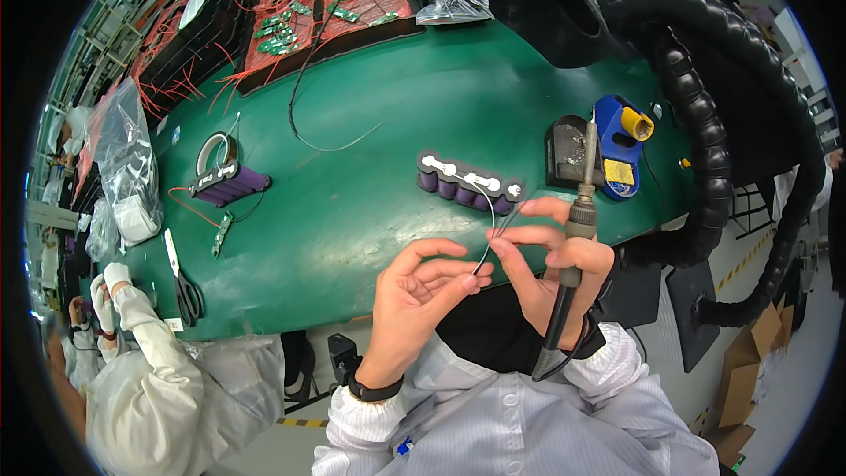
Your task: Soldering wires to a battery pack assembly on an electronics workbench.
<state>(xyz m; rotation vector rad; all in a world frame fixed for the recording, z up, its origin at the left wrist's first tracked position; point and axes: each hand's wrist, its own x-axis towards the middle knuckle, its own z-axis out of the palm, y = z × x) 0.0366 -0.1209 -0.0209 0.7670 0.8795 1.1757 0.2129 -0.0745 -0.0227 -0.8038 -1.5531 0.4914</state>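
Head view: half-closed hands (411, 300) (539, 284) both pinch thin wires (493, 211) (the right also grips a soldering iron (580, 220)).

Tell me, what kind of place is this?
Probably an electronics workshop or factory: there's a soldering iron in the right hand, small green circuit boards, and purple packs that look like batteries.
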